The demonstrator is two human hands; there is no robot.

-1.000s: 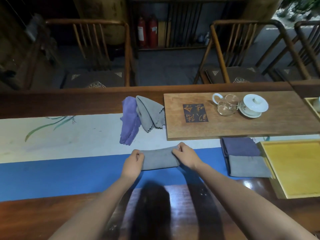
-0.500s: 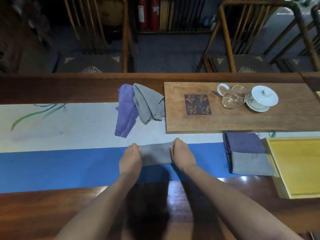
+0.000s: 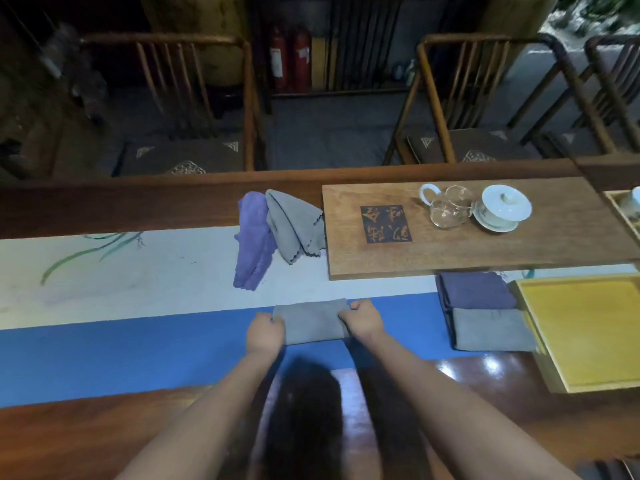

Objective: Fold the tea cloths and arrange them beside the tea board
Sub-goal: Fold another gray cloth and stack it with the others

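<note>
Left hand [image 3: 265, 332] and right hand [image 3: 362, 319], fingers curled, seemingly pinching each end of the grey cloth [image 3: 311, 322] on the worktop [image 3: 138, 355], near the tea board [image 3: 485, 237].

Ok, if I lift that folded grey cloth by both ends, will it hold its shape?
Probably not: the grey cloth looks soft, so its middle would likely sag. The loose cloths nearby lie crumpled, suggesting floppy fabric. It seems light, so the fold may open.

I'm sitting in a tea room, long wooden table [image 3: 104, 209] carrying a painted runner [image 3: 104, 271], tea board [image 3: 485, 244] holding a gaiwan [image 3: 502, 207] and glass pitcher [image 3: 450, 211], spindle-back chairs [image 3: 194, 98] facing me, fire extinguishers [image 3: 291, 60] standing behind.
</note>
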